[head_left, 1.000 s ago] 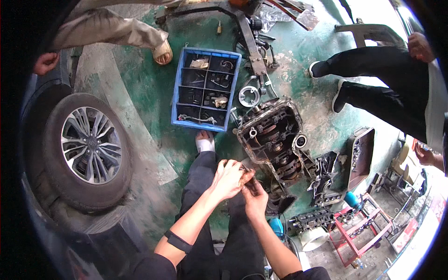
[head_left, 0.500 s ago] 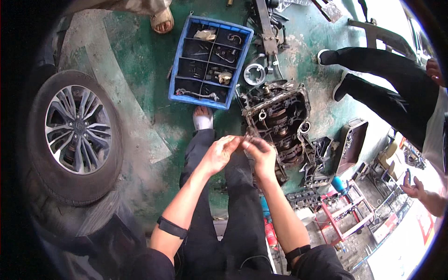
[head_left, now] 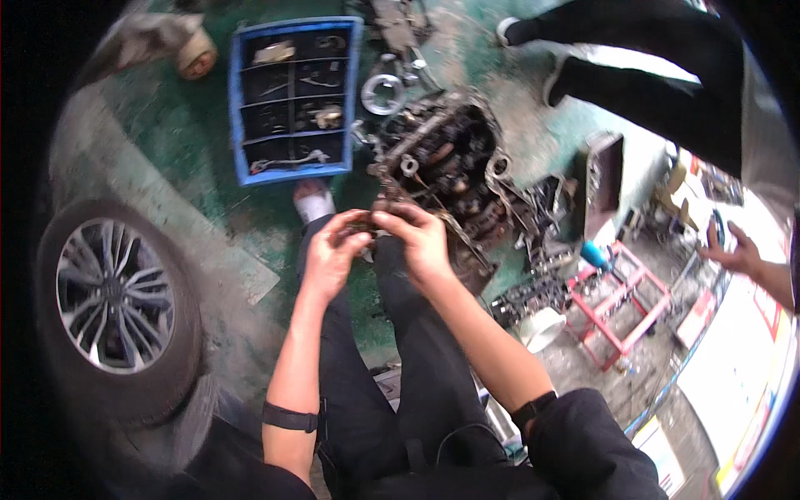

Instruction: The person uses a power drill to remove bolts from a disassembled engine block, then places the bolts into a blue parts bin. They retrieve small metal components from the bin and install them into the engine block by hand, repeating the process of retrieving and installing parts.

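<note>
Currently, right hand [head_left: 425, 246] pinches a small, blurred dark part [head_left: 369, 223] in its fingers. Left hand [head_left: 327, 254] curls beside it, grip unclear; engine block [head_left: 454, 162] just beyond.

Just left of the engine block [head_left: 454, 171], our left hand [head_left: 330, 254] no longer lies across our right hand [head_left: 421, 242]; we hold them side by side, the left thumb parted from its fingers. Well right of the block, a co-worker's hand [head_left: 738, 252] shows more fully.
</note>
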Tool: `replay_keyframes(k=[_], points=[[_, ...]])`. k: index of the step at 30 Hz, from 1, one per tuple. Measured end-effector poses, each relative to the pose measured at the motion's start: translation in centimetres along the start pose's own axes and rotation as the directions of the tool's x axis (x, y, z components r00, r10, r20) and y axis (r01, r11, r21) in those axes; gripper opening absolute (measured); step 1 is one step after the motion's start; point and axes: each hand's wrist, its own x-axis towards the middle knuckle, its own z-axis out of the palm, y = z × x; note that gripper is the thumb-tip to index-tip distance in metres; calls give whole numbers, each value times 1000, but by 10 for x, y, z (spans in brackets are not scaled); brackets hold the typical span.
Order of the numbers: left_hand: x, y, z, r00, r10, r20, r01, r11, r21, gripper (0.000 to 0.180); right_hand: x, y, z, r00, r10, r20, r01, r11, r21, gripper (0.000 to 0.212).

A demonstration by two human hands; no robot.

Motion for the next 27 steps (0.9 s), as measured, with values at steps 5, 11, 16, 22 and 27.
replay_keyframes(k=[5, 11, 16, 22, 27], points=[[2, 1, -4, 999, -47, 18, 44, 988, 145, 42, -2, 13, -2, 999, 36, 7, -37, 990, 135, 21], [8, 10, 0, 987, -163, 5, 157, 961, 226, 24, -5, 21, -7, 995, 89, 55, -96, 984, 151, 20], [17, 16, 4, 985, -160, 61, 125, 913, 387, 18, -5, 22, -11, 999, 36, 25, -39, 985, 167, 21], [19, 11, 25, 964, -258, 63, 207, 878, 431, 15, -15, 24, -30, 996, 46, -75, -42, 998, 55, 27], [17, 8, 52, 944, -324, 59, 207, 723, 659, 18, -20, 40, -58, 984, 103, -148, -61, 961, 269, 30]])
